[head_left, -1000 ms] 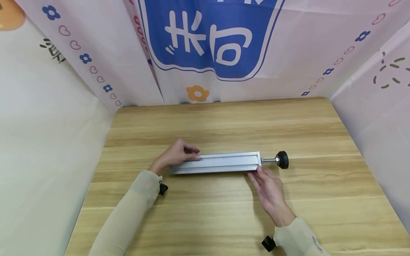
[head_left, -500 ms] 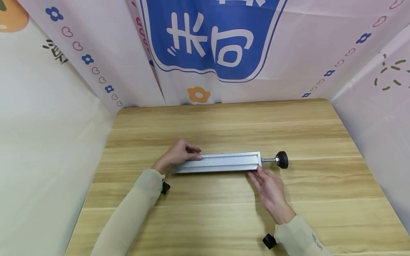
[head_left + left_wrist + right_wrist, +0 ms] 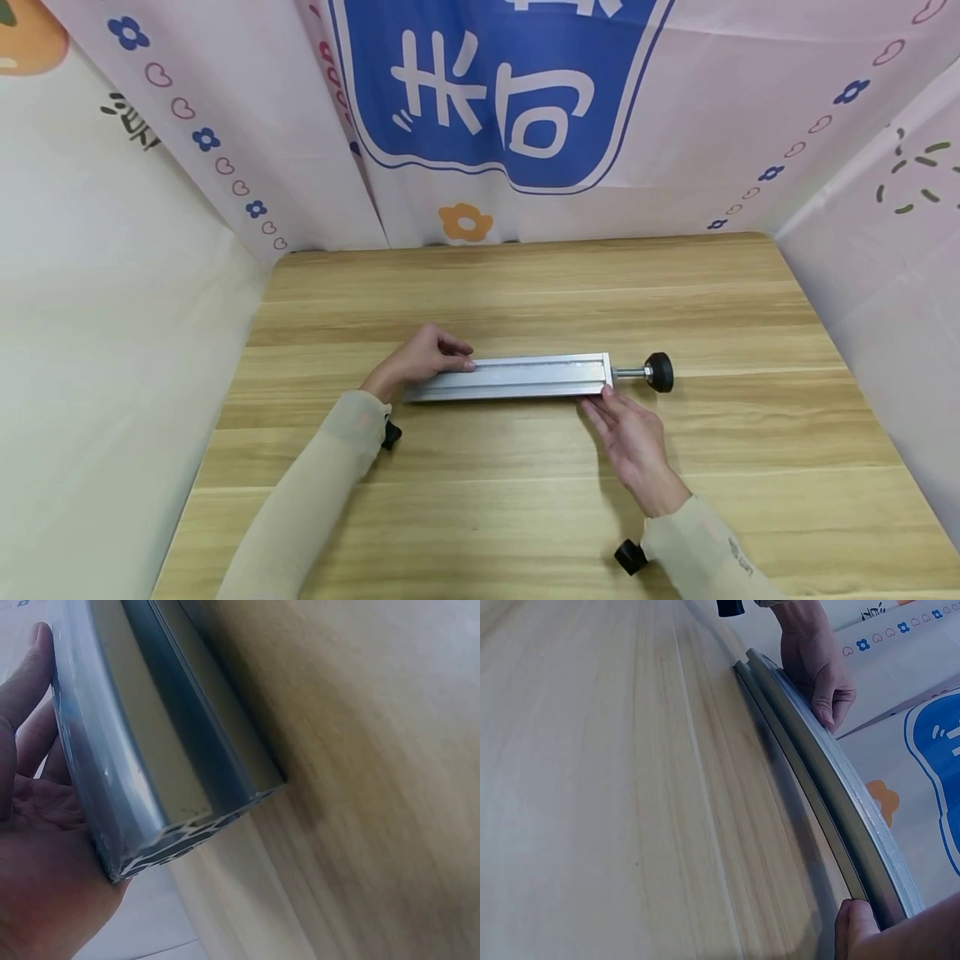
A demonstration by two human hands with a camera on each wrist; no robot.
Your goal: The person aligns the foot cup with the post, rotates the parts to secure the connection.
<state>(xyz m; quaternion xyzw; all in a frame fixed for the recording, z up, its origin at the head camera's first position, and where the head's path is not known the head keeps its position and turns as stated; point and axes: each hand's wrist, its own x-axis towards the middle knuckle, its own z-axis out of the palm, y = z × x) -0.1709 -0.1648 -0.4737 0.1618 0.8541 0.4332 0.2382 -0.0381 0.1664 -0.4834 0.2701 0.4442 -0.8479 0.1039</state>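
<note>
A silver aluminium profile (image 3: 517,379) with grooves along its sides lies crosswise near the middle of the wooden table. From its right end a threaded rod leads to a black round levelling foot (image 3: 660,372). My left hand (image 3: 420,360) holds the left part from the far side, thumb along the top edge. In the left wrist view, the profile's hollow left end (image 3: 176,844) shows beside the palm. My right hand (image 3: 633,437) grips the near right corner, with its thumb at the end face and its fingers partly hidden beneath the profile.
The wooden tabletop (image 3: 525,517) spreads around the profile. White printed curtains (image 3: 675,133) hang along the back and both sides of the table. A black wrist-worn piece (image 3: 631,557) sits below the right sleeve, another (image 3: 391,434) by the left cuff.
Both hands keep their hold. The profile has shifted very slightly toward the back of the table, and the left hand has moved a touch to the right. The head view has tilted slightly.
</note>
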